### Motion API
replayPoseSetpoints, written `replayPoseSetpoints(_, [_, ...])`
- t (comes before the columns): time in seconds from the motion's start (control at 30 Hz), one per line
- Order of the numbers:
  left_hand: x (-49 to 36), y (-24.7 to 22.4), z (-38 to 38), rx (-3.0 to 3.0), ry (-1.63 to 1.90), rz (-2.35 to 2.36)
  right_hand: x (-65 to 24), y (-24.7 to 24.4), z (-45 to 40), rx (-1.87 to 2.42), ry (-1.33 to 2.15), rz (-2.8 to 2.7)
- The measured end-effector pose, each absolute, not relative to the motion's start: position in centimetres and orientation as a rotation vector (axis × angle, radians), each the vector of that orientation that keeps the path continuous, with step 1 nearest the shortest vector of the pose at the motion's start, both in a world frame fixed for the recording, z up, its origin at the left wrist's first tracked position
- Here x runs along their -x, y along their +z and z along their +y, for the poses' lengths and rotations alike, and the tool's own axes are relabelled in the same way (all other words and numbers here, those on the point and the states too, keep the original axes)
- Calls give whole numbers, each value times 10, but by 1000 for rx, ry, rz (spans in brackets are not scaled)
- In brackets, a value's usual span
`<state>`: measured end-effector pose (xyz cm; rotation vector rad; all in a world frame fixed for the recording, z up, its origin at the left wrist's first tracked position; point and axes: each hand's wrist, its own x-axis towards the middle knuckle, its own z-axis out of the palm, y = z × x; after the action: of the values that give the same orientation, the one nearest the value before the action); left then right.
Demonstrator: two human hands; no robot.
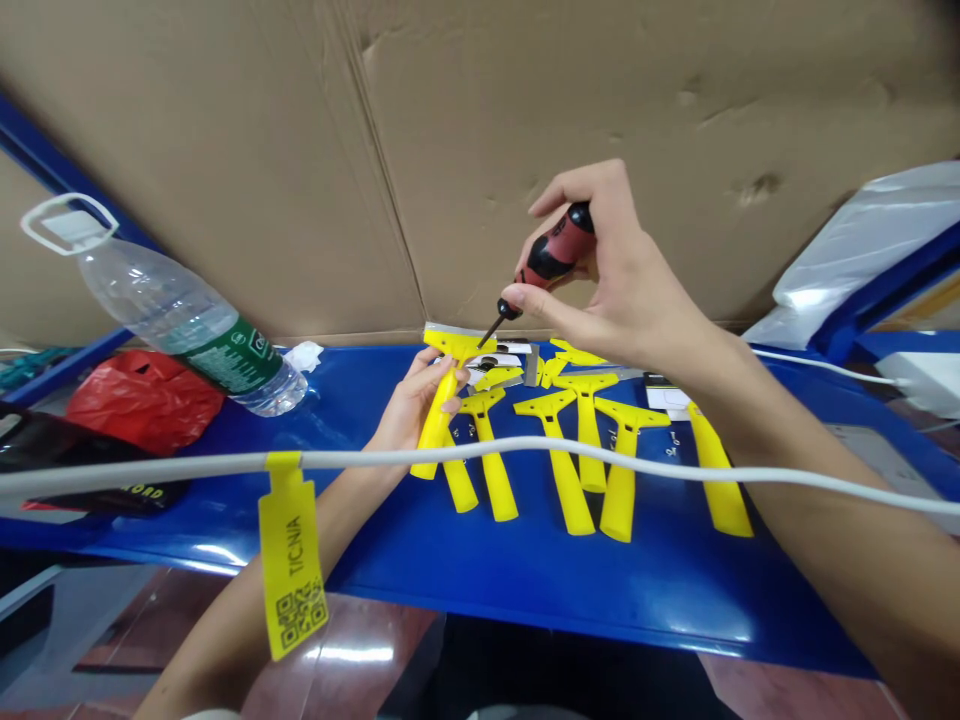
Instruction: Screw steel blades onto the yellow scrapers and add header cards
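My left hand (412, 400) is closed around a yellow scraper (436, 425), holding it tilted with its wide head up. In my right hand (611, 260) is a screwdriver (559, 248) with a red and black handle. Its shaft slants down to the left, and the tip meets the right side of the scraper's head; a screw there is too small to make out. Several more yellow scraper handles (574, 490) lie on the blue table below and between my hands. Small screws (673, 445) are scattered near them.
A large water bottle (217, 335) leans at the left beside a red plastic bag (142, 400). A white cable (525, 443) with a yellow tag (292, 560) crosses in front of my arms. Cardboard (465, 150) walls the back of the blue table (480, 575).
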<state>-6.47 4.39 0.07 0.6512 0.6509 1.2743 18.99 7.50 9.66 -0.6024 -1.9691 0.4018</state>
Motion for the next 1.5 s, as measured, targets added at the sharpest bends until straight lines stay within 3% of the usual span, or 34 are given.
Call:
replayPoseSetpoints(0.5, [64, -7, 47, -645, 1263, 677, -186, 91, 74, 521, 489, -2041])
replayPoseSetpoints(0.73, [64, -7, 46, -677, 1258, 659, -185, 92, 75, 573, 362, -1979])
replayPoseSetpoints(0.97, [66, -4, 47, -638, 1267, 636, -185, 93, 72, 486, 560, -1994])
replayPoseSetpoints(1.2, [64, -6, 46, -632, 1257, 663, -184, 90, 75, 599, 396, -1965])
replayPoseSetpoints(1.5, [67, -6, 49, -614, 1288, 654, -180, 86, 77, 556, 537, -1985])
